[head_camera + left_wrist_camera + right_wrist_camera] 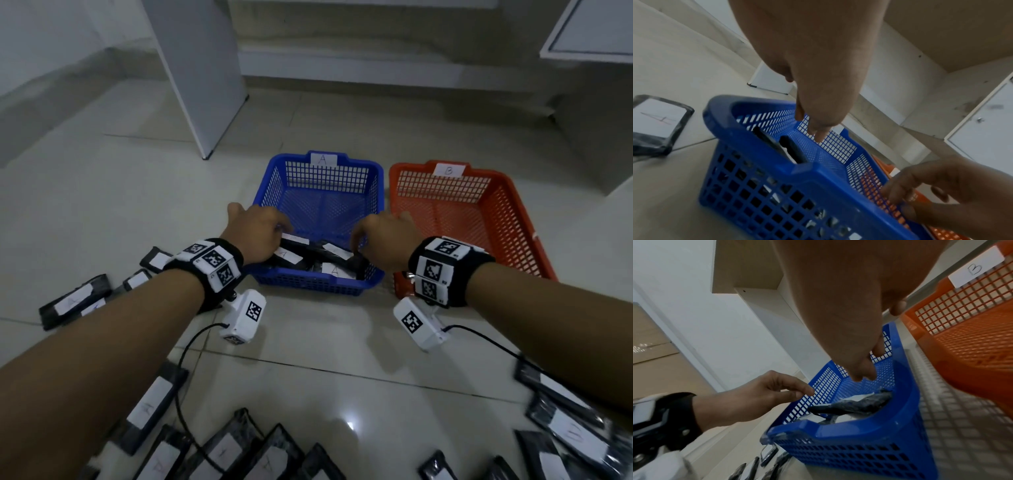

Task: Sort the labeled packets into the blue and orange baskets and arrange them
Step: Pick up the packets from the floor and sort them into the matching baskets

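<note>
Blue plastic mesh forms the basket tagged A (pixel 320 192), which stands on the tiled floor (pixel 329 346) just beside the orange basket tagged B (pixel 476 205); several black packets with white A labels (pixel 310 258) lie heaped at the blue basket's near end, and the orange basket's visible floor holds no packets; the left hand (pixel 255 233) hangs over the near left corner of the blue basket with its fingers (pixel 819 129) pointing down, loosely apart and gripping nothing, close above the packets though contact cannot be told; the right hand (pixel 385 238) hovers over the near right corner, fingers (pixel 863 371) likewise slack and pointing down, empty; more labelled black packets (pixel 219 448) lie scattered on the floor near the person, others to the left (pixel 73 301) and to the right (pixel 568 428); each wrist wears a black band with square coded markers (pixel 212 262) and a white camera block (pixel 416 322) on a cable
</note>
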